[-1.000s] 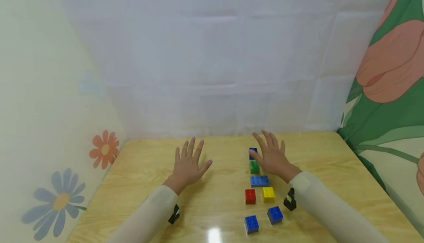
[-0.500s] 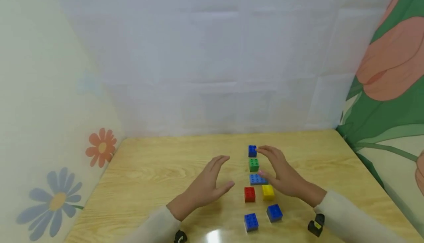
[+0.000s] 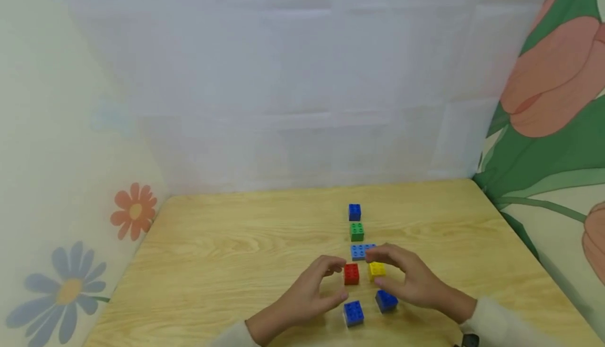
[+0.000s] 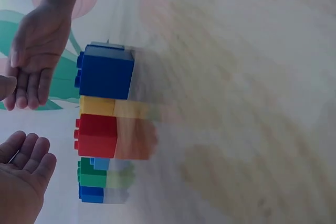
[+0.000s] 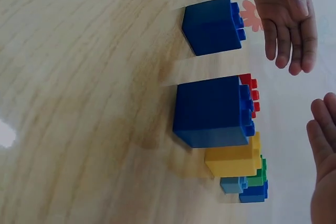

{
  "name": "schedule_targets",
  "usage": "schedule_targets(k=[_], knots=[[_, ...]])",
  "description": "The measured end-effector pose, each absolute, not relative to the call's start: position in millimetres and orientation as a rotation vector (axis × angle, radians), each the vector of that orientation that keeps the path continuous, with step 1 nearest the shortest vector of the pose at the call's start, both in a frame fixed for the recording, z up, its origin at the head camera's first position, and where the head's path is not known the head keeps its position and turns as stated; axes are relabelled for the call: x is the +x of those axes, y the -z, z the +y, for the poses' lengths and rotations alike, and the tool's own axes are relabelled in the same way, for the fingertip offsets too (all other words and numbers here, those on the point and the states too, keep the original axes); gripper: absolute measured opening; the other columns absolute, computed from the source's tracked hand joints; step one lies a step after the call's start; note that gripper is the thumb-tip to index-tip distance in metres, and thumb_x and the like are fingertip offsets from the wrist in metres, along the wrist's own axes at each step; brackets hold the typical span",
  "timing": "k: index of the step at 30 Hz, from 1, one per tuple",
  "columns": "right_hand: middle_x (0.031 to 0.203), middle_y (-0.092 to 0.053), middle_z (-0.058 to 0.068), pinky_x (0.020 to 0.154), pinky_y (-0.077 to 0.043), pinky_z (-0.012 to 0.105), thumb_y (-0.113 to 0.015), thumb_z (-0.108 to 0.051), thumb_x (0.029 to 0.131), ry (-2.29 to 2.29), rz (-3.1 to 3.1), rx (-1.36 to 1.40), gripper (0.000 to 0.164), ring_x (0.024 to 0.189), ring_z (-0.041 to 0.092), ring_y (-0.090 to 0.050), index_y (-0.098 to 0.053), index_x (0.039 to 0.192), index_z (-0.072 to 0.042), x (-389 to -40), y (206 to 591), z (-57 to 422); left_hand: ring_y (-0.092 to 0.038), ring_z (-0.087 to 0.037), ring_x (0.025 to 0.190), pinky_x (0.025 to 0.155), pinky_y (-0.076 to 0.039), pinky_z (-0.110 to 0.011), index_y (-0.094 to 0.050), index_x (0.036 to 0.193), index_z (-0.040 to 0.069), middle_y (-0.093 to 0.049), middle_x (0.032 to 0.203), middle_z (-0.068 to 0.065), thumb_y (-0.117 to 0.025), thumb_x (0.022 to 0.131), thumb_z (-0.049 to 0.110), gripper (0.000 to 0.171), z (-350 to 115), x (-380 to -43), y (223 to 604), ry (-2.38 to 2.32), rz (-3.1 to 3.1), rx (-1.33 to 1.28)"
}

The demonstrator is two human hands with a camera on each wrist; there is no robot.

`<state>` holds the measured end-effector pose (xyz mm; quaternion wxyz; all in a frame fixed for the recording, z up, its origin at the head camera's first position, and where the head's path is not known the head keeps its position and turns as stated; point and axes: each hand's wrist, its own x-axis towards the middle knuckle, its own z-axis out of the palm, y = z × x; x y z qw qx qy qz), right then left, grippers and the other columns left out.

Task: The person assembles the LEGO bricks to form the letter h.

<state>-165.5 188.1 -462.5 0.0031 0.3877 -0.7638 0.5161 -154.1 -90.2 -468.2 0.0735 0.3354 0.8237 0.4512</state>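
My left hand (image 3: 309, 294) hovers left of the red brick (image 3: 351, 274), thumb and fingers gently bent with a gap between them. Nothing is in it. The right hand (image 3: 411, 279) hangs over the right side of the bricks, also holding nothing. It partly covers the light blue long brick (image 3: 360, 252) and the yellow brick (image 3: 376, 271). Nearest the person lie two blue bricks, the left one (image 3: 353, 313) and the right one (image 3: 386, 301). In the left wrist view, both the left hand (image 4: 23, 177) and right hand (image 4: 42, 51) appear above the studs, apart from the bricks.
Farther back stand a green brick (image 3: 356, 232) and a small blue brick (image 3: 354, 212), roughly in line with the others. The wooden table (image 3: 227, 242) meets a white sheet (image 3: 246, 142) at the back. Flower-patterned walls flank it left and right.
Both hands have come nearer the person; the left also moved right, towards the bricks. Their spread fingers have become bent. The bricks stay where they were on the table.
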Motion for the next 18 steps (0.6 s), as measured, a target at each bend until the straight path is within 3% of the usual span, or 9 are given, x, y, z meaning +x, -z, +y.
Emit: schedule_targets(k=[8,18], knots=[[0.122,-0.061,0.014,0.095,-0.048,0.049,-0.066,-0.001,0.091,-1.702,-2.483,1.141,0.044,0.113,0.022,-0.06,-0.055,0.131,-0.016,-161,469,196,-0.049,-0.015,0.123,0.104,-0.043,-0.035,-0.044,0.14,0.013,-0.051,0.132,-0.002,-0.065,0.094,0.036,0.055,-90,-150,478,-1.383,2.363,0.937],[0.121,-0.062,0.008,0.095,-0.049,0.048,-0.068,-0.015,0.093,-1.653,-2.583,1.133,0.039,0.114,0.018,-0.06,-0.056,0.129,-0.006,-156,481,204,-0.049,-0.012,0.123,0.104,-0.043,-0.033,-0.046,0.137,0.013,-0.052,0.132,0.0,-0.064,0.094,0.041,0.054,-87,-145,483,-1.303,2.349,0.937]])
